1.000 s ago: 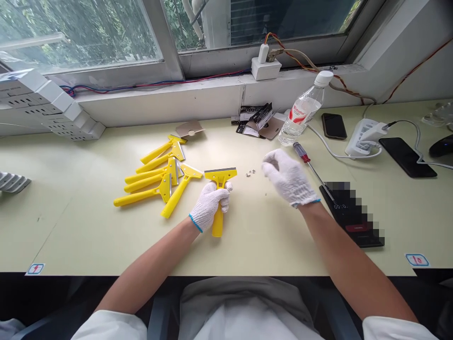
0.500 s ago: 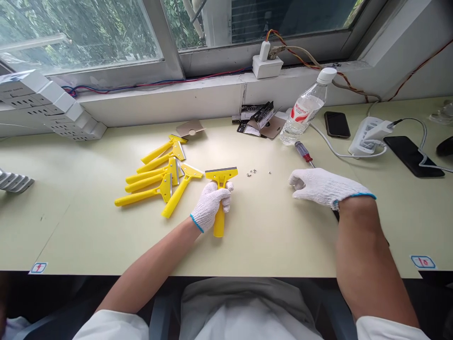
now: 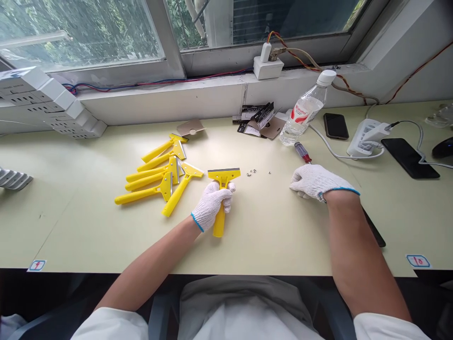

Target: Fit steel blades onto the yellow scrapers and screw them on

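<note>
My left hand (image 3: 214,204), in a white knit glove with a blue cuff, is wrapped round the handle of a yellow scraper (image 3: 224,175). The scraper's wide head and dark blade edge point away from me. My gloved right hand (image 3: 314,182) rests low over the table with its fingers curled in; anything in them is hidden. Just beyond it lies a screwdriver (image 3: 302,152) with a clear and red handle, its shaft running under that hand. Several tiny screws (image 3: 252,172) are scattered between the two hands. To the left, several more yellow scrapers (image 3: 152,182) lie in a loose group.
A water bottle (image 3: 304,113) stands behind the screwdriver. Opened black packaging (image 3: 260,118) and a brown card piece (image 3: 191,127) lie by the wall. Two phones (image 3: 336,126) and a white power strip (image 3: 368,137) are on the right. Another dark flat object (image 3: 374,229) shows beside my right forearm.
My right hand has shifted slightly, and its fingers, apart before, are curled down near the screwdriver. My left hand still grips the scraper, moved very slightly right.
</note>
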Available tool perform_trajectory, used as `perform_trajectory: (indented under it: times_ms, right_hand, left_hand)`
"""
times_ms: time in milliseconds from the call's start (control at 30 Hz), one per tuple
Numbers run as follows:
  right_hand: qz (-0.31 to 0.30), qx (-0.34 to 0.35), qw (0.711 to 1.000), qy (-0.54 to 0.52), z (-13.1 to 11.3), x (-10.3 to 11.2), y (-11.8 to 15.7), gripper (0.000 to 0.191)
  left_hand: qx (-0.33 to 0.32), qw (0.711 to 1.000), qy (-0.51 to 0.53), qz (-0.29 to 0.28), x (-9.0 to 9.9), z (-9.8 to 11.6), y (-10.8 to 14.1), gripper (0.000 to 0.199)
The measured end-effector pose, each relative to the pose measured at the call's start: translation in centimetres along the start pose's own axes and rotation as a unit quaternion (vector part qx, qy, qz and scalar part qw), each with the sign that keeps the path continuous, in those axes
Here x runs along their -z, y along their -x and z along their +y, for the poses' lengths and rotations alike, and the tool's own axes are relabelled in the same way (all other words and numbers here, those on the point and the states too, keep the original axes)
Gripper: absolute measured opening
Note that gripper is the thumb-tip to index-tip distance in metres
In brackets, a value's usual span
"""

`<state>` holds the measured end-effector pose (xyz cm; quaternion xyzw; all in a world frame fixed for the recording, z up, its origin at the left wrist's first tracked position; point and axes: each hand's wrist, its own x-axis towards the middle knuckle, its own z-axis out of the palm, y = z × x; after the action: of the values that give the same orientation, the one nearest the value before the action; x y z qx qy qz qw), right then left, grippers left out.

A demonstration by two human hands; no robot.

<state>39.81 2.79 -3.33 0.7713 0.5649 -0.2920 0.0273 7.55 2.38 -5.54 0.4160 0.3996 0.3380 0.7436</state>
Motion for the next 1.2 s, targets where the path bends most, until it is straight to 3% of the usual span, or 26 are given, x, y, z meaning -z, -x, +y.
perform_trajectory:
  times_ms: [133, 267, 367, 467, 533, 667, 800, 900, 1000, 1200]
  right_hand:
    - [-0.057, 0.005, 0.995, 0.085, -0.5, -0.1, -0.8, 0.012]
    - [0.048, 0.117, 0.983, 0.132, -2.3, -0.7, -0.3, 0.009]
    - [0.136, 0.256, 0.957, -0.027, -4.2, -1.8, 1.2, 0.003]
    - [0.150, 0.371, 0.895, -0.198, -6.1, -3.6, 2.6, 0.005]
    - [0.168, 0.410, 0.867, -0.229, -7.1, -4.8, 3.1, 0.005]
    - [0.224, 0.430, 0.843, -0.234, -8.2, -6.0, 3.5, 0.008]
    - [0.252, 0.451, 0.825, -0.227, -8.7, -5.8, 4.6, 0.010]
    - [0.252, 0.437, 0.839, -0.204, -8.9, -5.7, 5.5, 0.010]
    - [0.259, 0.413, 0.856, -0.173, -9.1, -5.9, 5.8, 0.011]
    - [0.260, 0.414, 0.855, -0.175, -9.3, -6.1, 5.9, 0.012]
  left_hand:
    - [0.005, 1.000, -0.011, -0.022, -0.2, 0.1, 0.3, 0.023]
    - [0.017, 0.999, -0.020, -0.039, -0.3, 0.1, 0.5, 0.023]
    - [0.025, 0.998, -0.042, -0.046, -0.4, 0.0, 0.7, 0.022]
    - [0.017, 0.996, -0.063, -0.058, -0.7, -0.1, 1.1, 0.025]
    - [0.003, 0.995, -0.085, -0.059, -0.9, 0.0, 1.4, 0.026]
    - [-0.046, 0.984, -0.168, -0.028, -1.2, 0.1, 2.0, 0.024]
    - [-0.119, 0.943, -0.310, -0.002, -1.2, 0.0, 2.5, 0.017]
    - [-0.161, 0.912, -0.376, 0.015, -1.3, -0.1, 2.6, 0.012]
    - [-0.167, 0.907, -0.387, 0.022, -1.4, -0.1, 2.7, 0.013]
    - [-0.179, 0.894, -0.410, 0.019, -1.4, -0.1, 2.6, 0.022]
